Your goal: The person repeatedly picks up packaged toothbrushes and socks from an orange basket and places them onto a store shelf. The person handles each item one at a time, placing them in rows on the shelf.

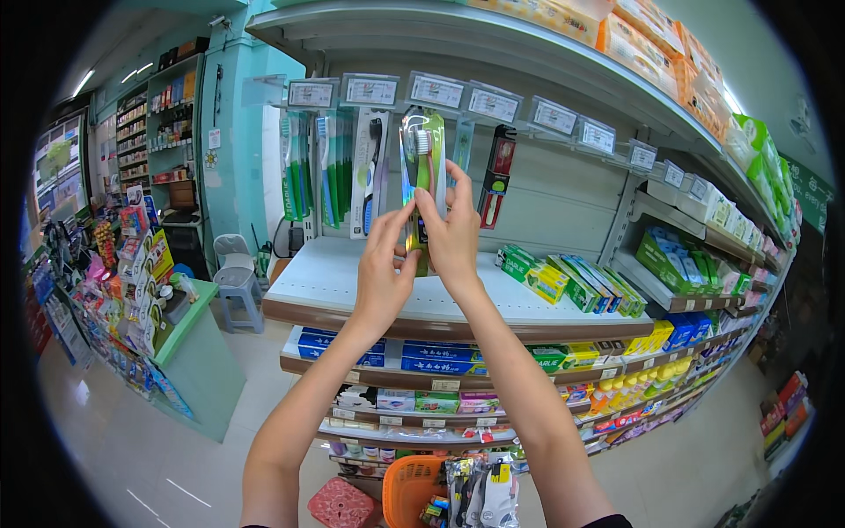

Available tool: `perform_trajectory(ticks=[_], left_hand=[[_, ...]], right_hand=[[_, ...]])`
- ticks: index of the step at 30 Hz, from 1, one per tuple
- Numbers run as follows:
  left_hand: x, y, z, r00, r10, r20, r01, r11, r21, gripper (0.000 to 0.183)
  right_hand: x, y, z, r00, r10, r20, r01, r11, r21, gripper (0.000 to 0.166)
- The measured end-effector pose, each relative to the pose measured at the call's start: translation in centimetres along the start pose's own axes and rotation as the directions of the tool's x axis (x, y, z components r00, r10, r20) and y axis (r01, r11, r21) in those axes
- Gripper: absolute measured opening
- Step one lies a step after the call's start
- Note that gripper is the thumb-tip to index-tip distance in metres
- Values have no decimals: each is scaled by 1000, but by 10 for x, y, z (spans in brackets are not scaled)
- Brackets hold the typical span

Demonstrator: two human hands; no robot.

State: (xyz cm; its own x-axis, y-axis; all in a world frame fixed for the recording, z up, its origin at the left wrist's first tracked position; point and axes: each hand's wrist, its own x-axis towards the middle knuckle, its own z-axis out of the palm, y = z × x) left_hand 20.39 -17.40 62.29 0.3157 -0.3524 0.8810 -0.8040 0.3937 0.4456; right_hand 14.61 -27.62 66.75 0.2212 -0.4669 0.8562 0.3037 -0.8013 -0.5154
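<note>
Both my hands hold a packaged toothbrush (423, 152) upright before the display hooks, its green and clear pack touching or close to a hook under a price tag. My left hand (389, 254) grips the lower left edge of the pack. Around its right side my right hand (452, 228) is closed, with the thumb on the front. To the left hang green toothbrush packs (335, 168) and a white pack with a black and blue toothbrush (370, 175). A black and red toothbrush pack (498, 178) hangs to the right.
Below the hooks, a white shelf (317, 267) bears toothpaste boxes (532, 272) at its right. Lower shelves hold more boxes. An orange basket (401, 488) with packed socks (492, 495) beside or over its rim stands below, near a red stool (340, 504). A green counter (204, 369) is at left.
</note>
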Motion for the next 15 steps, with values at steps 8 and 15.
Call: perform_trajectory(ticks=[8, 15], left_hand=[[18, -10, -4, 998, 58, -12, -58, 998, 23, 70], [17, -16, -6, 998, 56, -3, -56, 998, 12, 71]], right_hand=[[15, 1, 12, 997, -48, -57, 51, 998, 41, 49], [14, 9, 17, 996, -75, -55, 79, 994, 70, 50]])
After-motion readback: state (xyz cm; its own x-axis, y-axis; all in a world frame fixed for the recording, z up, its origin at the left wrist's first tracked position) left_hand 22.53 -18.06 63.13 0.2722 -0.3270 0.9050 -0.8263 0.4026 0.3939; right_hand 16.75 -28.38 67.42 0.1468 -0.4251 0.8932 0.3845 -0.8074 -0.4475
